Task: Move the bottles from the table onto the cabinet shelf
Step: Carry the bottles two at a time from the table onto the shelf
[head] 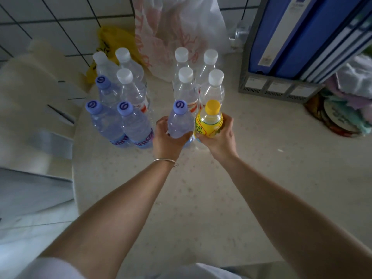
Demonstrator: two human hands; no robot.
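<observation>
Both forearms reach over the speckled table (201,198); left hand (166,138) grips a purple-capped bottle (179,121), right hand (218,135) grips a yellow-capped bottle (210,120), tiled wall (60,17) behind.

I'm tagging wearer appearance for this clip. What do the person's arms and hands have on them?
Both forearms are bare, with no gloves or watch. The left hand has a thin silver bangle at its wrist. The right hand and its wrist carry nothing. White clothing shows at the bottom edge.

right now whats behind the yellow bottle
Directly behind the yellow bottle stand four clear white-capped bottles, with a white plastic bag further back. Their bases are hidden.
</observation>
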